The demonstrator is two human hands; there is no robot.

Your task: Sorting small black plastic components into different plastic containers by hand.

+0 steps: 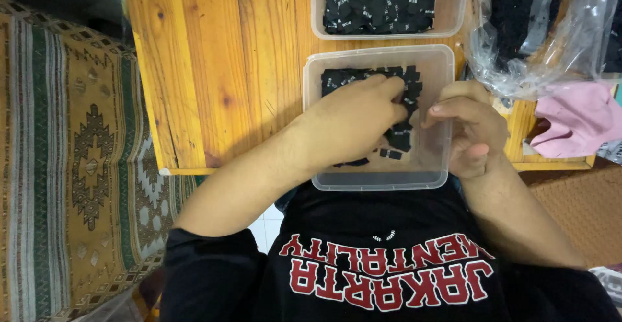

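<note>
Centrally, the left hand (pixel 353 124) lies curled over small black labels (pixel 405 98) in the clear plastic tub (pixel 440 69), while the right hand (pixel 470 124) pinches one label at the pile's right edge.
</note>
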